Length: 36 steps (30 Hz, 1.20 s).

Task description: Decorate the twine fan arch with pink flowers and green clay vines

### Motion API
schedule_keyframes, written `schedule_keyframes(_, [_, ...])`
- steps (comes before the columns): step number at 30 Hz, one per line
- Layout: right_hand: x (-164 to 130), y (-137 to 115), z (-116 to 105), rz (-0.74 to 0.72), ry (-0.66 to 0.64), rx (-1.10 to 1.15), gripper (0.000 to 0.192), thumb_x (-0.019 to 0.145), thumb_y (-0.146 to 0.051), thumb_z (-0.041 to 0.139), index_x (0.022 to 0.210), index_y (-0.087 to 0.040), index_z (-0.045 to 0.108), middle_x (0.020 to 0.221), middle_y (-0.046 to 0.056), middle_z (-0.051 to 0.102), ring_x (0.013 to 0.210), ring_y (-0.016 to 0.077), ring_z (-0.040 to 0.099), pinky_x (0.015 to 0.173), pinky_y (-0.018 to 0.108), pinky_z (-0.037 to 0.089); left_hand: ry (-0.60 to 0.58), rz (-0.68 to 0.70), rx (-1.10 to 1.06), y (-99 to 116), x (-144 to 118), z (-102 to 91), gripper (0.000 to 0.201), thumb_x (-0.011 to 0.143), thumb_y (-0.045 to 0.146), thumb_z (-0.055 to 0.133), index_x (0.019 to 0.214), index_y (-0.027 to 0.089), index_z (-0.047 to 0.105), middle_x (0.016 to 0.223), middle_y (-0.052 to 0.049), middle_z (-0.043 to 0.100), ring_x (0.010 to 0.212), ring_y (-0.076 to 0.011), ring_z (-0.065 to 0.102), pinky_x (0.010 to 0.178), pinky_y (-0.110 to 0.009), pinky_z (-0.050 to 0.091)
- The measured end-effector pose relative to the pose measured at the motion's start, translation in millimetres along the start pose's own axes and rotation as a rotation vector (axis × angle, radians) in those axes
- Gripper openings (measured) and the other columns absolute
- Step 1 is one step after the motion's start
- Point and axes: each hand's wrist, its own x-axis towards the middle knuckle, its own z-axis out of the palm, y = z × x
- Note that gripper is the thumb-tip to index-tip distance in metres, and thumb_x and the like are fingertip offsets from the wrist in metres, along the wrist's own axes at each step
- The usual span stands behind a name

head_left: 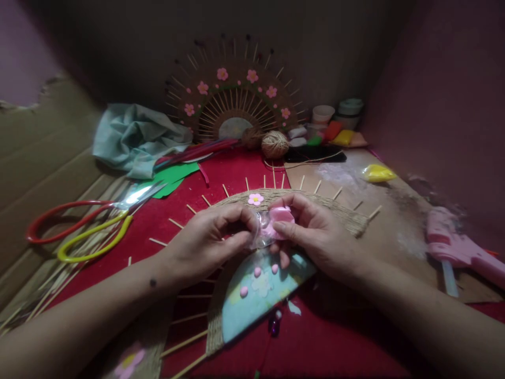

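At the far left a bent sheet of brown cardboard (47,152) leans against the wall, and a loose heap of thin wooden sticks (47,284) lies at its foot. Two pairs of scissors rest just beside it, one with red loop handles (59,218), one with yellow handles (92,239), their shiny blades crossing toward a scrap of green foam sheet (173,176). Behind them sits a crumpled pale teal cloth (134,137).

The left hand (205,242) pinches a crinkled bit of clear plastic wrap (258,234) between thumb and fingers, its grip pressed together. Touching it from the other side, the right hand (315,237) holds a soft, smooth lump of pink clay (281,218), fingers closed around it; part of the lump is hidden by those fingers. Both hands hover over a half-round fan piece (347,218) wound in rough straw-coloured twine, with stick spokes fanning from its edge and one small pink flower (255,199) on it. Its light blue centre (256,295) carries small pink clay dots. All this lies on a red table (315,342).

At the back stands a finished fan (236,95) with pink flowers, then a ball of twine (275,144), coloured clay packets (339,136) and small tubs (349,108). Further right a yellow clay bag (377,172) lies on a brown board (394,221), and a pink glue gun (461,247) rests at the far right.
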Motion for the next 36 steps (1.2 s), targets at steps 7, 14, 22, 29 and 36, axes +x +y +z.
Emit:
schedule_keyframes(7, [0.7, 3.5, -1.9, 0.007, -0.048, 0.021, 0.022, 0.086, -0.030, 0.061, 0.102, -0.024, 0.048, 0.058, -0.004, 0.064, 0.043, 0.0101, 0.060, 0.042, 0.018, 0.048, 0.153, -0.019, 0.168, 1.7, -1.4, 3.2, 0.014, 0.078, 0.027, 0.069, 0.072, 0.015, 0.067, 0.066, 0.001, 0.064, 0.057, -0.0094, 0.056, 0.053, -0.019, 0.045])
schedule_keyframes(14, [-1.3, -0.1, 3.6, 0.050, -0.060, 0.050, 0.027, 0.081, -0.031, 0.066, 0.099, -0.023, 0.047, 0.056, -0.006, 0.061, 0.042, 0.0095, 0.059, 0.039, 0.017, 0.046, 0.123, 0.165, 0.317, -1.9, -0.7, -1.2, 0.020, 0.086, 0.026, 0.058, 0.070, 0.015, 0.065, 0.066, 0.001, 0.063, 0.059, -0.0094, 0.057, 0.055, -0.019, 0.044])
schedule_keyframes(22, [-0.4, 2.4, -0.6, 0.045, -0.105, 0.030, 0.019, 0.089, -0.034, 0.056, 0.100, -0.023, 0.046, 0.056, -0.005, 0.063, 0.044, 0.0108, 0.062, 0.042, 0.018, 0.046, 0.055, 0.165, 0.154, -2.3, -1.5, 0.6, 0.012, 0.088, 0.020, 0.059, 0.095, 0.019, 0.069, 0.096, -0.004, 0.069, 0.091, -0.0146, 0.065, 0.082, -0.026, 0.051])
schedule_keyframes(29, [-0.3, 2.7, -1.5, 0.070, -0.079, 0.016, 0.016, 0.090, -0.035, 0.053, 0.096, -0.024, 0.044, 0.054, -0.005, 0.062, 0.039, 0.0099, 0.058, 0.039, 0.017, 0.043, 0.126, 0.246, 0.325, -2.4, -2.4, 2.0, 0.015, 0.084, 0.023, 0.066, 0.098, 0.022, 0.071, 0.102, -0.003, 0.069, 0.095, -0.0144, 0.064, 0.083, -0.023, 0.051])
schedule_keyframes(36, [0.4, 4.3, 2.5, 0.051, -0.092, 0.067, 0.020, 0.083, -0.024, 0.061, 0.092, -0.023, 0.043, 0.059, -0.005, 0.064, 0.043, 0.0092, 0.060, 0.043, 0.018, 0.046, 0.231, 0.395, 0.508, -4.8, -3.1, 1.4, 0.012, 0.086, 0.020, 0.061, 0.082, 0.017, 0.072, 0.080, -0.003, 0.069, 0.072, -0.0109, 0.064, 0.063, -0.017, 0.050])
